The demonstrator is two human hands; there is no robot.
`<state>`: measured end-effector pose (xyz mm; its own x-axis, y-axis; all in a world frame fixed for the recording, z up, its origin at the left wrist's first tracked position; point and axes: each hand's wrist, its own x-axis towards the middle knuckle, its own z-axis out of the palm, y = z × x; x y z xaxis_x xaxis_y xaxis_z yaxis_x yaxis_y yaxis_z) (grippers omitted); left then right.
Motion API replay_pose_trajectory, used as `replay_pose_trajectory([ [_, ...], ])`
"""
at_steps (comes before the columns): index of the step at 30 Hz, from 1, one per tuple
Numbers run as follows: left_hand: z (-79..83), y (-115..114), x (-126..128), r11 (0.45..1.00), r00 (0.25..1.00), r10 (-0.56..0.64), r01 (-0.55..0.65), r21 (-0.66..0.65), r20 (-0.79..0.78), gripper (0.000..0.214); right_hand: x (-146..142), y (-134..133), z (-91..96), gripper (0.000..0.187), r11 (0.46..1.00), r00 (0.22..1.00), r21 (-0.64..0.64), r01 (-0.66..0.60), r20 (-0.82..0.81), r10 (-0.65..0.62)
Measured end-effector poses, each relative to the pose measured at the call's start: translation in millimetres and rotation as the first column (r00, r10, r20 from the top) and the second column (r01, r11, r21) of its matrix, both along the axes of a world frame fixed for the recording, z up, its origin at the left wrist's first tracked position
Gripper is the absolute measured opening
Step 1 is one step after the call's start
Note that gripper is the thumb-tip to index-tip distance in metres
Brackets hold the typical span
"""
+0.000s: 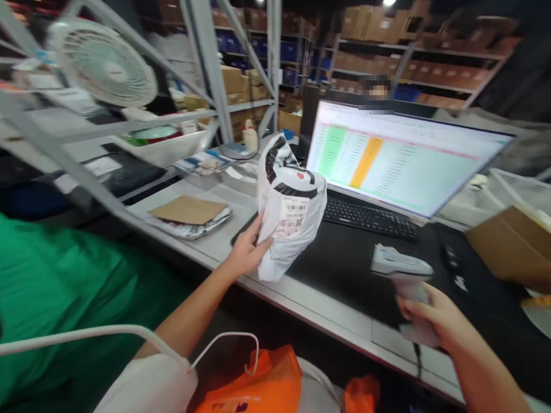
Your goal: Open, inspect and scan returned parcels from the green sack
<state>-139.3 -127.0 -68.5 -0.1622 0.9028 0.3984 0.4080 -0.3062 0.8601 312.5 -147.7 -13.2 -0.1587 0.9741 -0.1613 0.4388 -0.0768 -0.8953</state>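
Note:
My left hand (246,248) grips a white and black plastic mailer parcel (287,209) by its left edge and holds it upright above the desk, its barcode label facing me. My right hand (433,319) is wrapped round the handle of a grey barcode scanner (402,274), whose head points left toward the parcel, a short way apart from it. The scanner's cable drops below my right hand.
A monitor (402,158) showing a spreadsheet stands behind a black keyboard (368,218) on a black mat. A flat parcel with brown card (189,215) lies at left. A white fan (103,60), metal shelving, cardboard boxes and orange bags (258,384) surround the desk. A person sits behind the monitor.

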Motion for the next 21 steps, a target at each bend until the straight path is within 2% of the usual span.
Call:
replay_pose_trajectory([
  [2, -6.2, 4.4, 30.6, 0.997, 0.991, -0.06, 0.054, -0.049, -0.119, 0.081, -18.8, -13.7, 3.2, 0.035, 0.997, 0.99, -0.074, 0.002, -0.14, -0.012],
  [5, -10.2, 8.2, 62.1, 0.991, 0.967, -0.134, 0.125, -0.056, -0.215, 0.074, -39.1, -21.6, 13.7, 0.036, 0.993, 0.982, -0.092, 0.071, -0.171, -0.086],
  [8, -7.4, 10.2, 76.5, 0.989, 0.957, -0.146, 0.135, -0.061, -0.25, 0.073, -37.2, -30.2, 20.1, 0.037, 0.984, 0.986, -0.142, 0.105, -0.115, -0.121],
  [10, -2.7, 11.4, 77.6, 0.989, 0.955, -0.139, 0.12, -0.087, -0.26, 0.077, -26.1, -37.5, 17.5, 0.035, 0.977, 0.986, -0.17, 0.126, -0.088, -0.142],
  [12, 2.2, 11.9, 74.2, 0.985, 0.95, -0.145, 0.114, -0.128, -0.276, 0.082, -9.1, -42.8, 9.6, 0.036, 0.969, 0.976, -0.165, 0.185, -0.088, -0.201],
  [14, 4.6, 11.2, 68.7, 0.977, 0.946, -0.164, 0.117, -0.177, -0.278, 0.087, 14.4, -42.7, -2.3, 0.038, 0.945, 0.943, -0.139, 0.295, -0.116, -0.312],
  [17, -0.8, 8.8, 59.3, 0.966, 0.962, -0.169, 0.117, -0.231, -0.217, 0.09, 66.0, -28.4, -26.1, 0.038, 0.864, 0.855, -0.106, 0.493, -0.128, -0.503],
  [19, -9.2, 8.7, 51.3, 0.966, 0.981, -0.14, 0.105, -0.238, -0.135, 0.084, 111.8, -11.7, -46.0, 0.033, 0.787, 0.788, -0.082, 0.612, -0.022, -0.615],
  [20, -13.3, 9.3, 46.2, 0.966, 0.989, -0.116, 0.091, -0.24, -0.093, 0.079, 136.8, -3.1, -56.8, 0.031, 0.766, 0.766, -0.036, 0.641, 0.078, -0.638],
  [21, -16.5, 10.1, 40.1, 0.966, 0.994, -0.09, 0.074, -0.246, -0.057, 0.074, 162.0, 4.2, -67.6, 0.031, 0.759, 0.737, 0.061, 0.649, 0.198, -0.646],
])
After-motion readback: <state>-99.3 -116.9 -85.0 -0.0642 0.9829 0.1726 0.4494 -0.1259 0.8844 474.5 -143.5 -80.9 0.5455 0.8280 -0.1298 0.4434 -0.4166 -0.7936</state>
